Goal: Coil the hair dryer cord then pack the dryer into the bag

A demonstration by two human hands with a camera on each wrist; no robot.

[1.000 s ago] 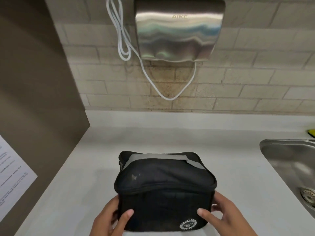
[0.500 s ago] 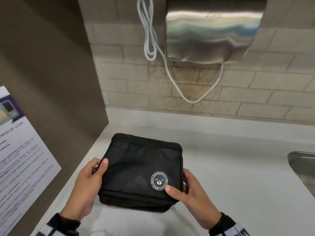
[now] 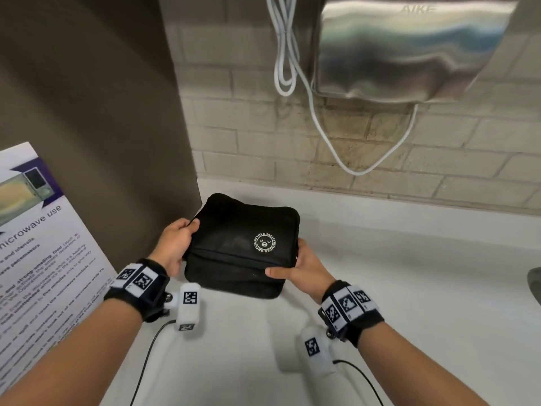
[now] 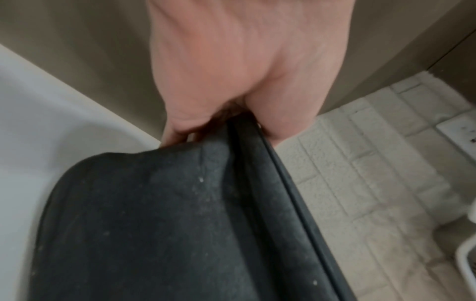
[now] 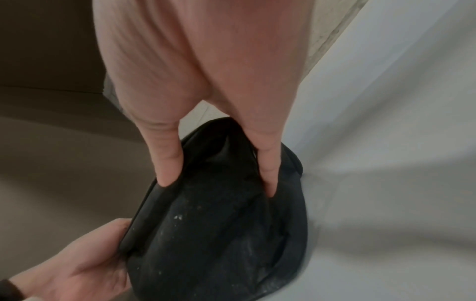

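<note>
Head view: black bag (image 3: 240, 247), closed, logo face up, between both hands over white counter (image 3: 409, 273). Left hand (image 3: 175, 244) grips its left edge; right hand (image 3: 304, 268) clasps its right edge.

The bag (image 3: 243, 244) sits toward the back left of the desk (image 3: 409, 288), close to the side panel (image 3: 102, 112) that rises on its left, with the left hand (image 3: 175, 244) on its left edge and the right hand (image 3: 304, 268) on its right edge. Behind the desk stands the brick wall (image 3: 248, 136), and on it, above and to the right of the bag, hangs the hand dryer (image 3: 409, 48), its cable (image 3: 285, 54) looped just to its left and sagging below it. A notice sheet (image 3: 44, 244) leans on the side panel left of the left hand, and the sink (image 3: 534, 284) lies at the far right of the desk.
</note>
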